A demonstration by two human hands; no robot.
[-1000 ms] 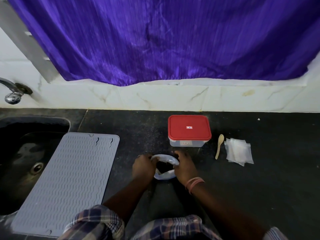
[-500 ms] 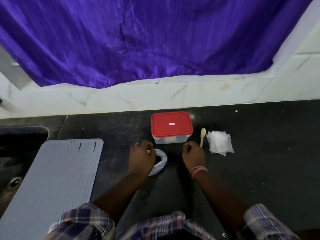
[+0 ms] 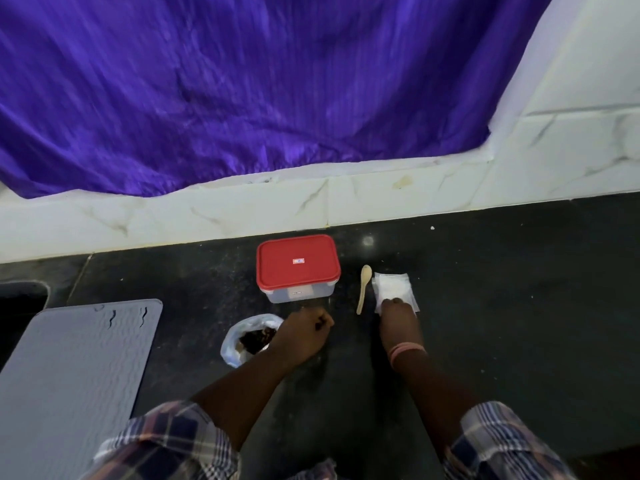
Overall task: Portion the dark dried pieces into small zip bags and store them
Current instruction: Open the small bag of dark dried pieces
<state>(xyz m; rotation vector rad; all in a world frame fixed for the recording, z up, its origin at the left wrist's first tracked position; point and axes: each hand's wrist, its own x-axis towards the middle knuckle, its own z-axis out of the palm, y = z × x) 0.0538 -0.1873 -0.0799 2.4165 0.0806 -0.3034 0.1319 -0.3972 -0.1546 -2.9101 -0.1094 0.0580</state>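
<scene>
Here the right hand (image 3: 398, 315) rests on the near edge of the stack of small zip bags (image 3: 393, 291), right of the spoon (image 3: 363, 287); its grip cannot be told. The left hand (image 3: 304, 336), fingers curled and empty, lies beside the open bag of dark dried pieces (image 3: 251, 339), left of it.

Purple curtain (image 3: 242, 91) hanging above a white marble-veined tile wall (image 3: 398, 195); black speckled tabletop (image 3: 519, 306) below; grey ribbed mat (image 3: 76, 375) at left, beside a sink corner (image 3: 20, 299).
</scene>
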